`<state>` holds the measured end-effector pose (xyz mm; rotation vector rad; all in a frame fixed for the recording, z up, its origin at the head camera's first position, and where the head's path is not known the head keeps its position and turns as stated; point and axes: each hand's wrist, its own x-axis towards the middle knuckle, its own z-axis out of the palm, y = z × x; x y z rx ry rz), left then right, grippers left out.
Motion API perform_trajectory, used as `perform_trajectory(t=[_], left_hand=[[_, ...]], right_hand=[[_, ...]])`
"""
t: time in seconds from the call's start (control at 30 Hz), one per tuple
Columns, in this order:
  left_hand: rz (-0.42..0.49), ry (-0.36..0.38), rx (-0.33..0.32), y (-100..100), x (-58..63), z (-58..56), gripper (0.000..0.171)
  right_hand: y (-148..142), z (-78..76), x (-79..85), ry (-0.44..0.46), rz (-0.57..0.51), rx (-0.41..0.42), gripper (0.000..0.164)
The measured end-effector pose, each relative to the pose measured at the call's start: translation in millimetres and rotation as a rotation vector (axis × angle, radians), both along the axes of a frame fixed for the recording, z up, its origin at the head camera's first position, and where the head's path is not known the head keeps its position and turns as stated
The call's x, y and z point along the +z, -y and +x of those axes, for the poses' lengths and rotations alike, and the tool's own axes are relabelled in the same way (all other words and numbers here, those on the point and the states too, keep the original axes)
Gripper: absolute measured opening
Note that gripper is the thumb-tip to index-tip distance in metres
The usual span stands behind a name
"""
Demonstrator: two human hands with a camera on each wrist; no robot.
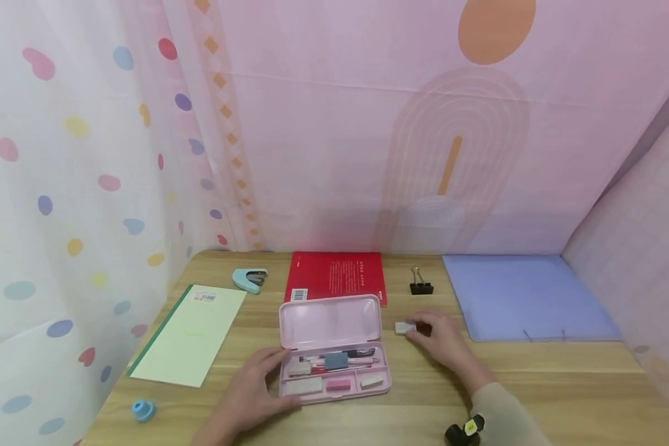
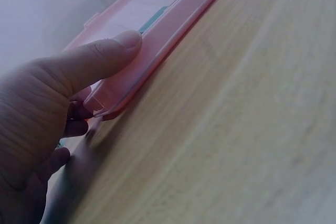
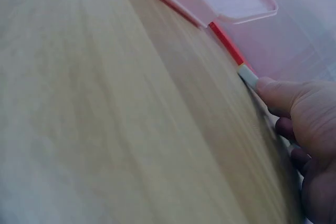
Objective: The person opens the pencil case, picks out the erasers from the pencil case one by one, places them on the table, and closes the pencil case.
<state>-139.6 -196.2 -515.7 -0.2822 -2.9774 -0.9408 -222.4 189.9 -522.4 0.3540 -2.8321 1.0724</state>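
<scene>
A pink pencil case (image 1: 334,399) lies with its lid raised on the wooden table. Inside are pens, a grey-blue block (image 1: 336,360), a pink eraser (image 1: 338,384) and several whitish blocks. My left hand (image 1: 254,389) grips the case's left end; in the left wrist view the thumb (image 2: 107,59) presses on the front corner and the other fingers curl behind. To the right of the case, my right hand (image 1: 439,339) pinches a small white eraser (image 1: 402,328) at the tabletop. The right wrist view shows the eraser (image 3: 248,75) between thumb and fingers, partly covered.
Behind the case lies a red book (image 1: 337,272). A black binder clip (image 1: 421,288) and a blue folder (image 1: 526,297) are at the right. On the left are a light-blue stapler (image 1: 249,280), a pale green notebook (image 1: 192,334) and a small blue plastic piece (image 1: 143,410).
</scene>
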Motion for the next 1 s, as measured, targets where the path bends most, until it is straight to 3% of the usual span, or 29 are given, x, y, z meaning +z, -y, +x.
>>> perform_trajectory(t=[0.5, 0.77, 1.0], left_hand=[[0.000, 0.012, -0.003, -0.2, -0.4, 0.1, 0.098], [-0.017, -0.025, -0.010, -0.8, 4.3, -1.3, 0.096], [-0.001, 0.025, 0.007, 0.1, 2.9, 2.0, 0.094]], right_hand=[[4.9, 2.1, -3.4, 0.010, 0.023, -0.049, 0.031], [3.9, 1.0, -1.2, 0.005, -0.048, -0.051, 0.031], [9.3, 13.2, 18.6, 0.035, -0.109, -0.049, 0.035]])
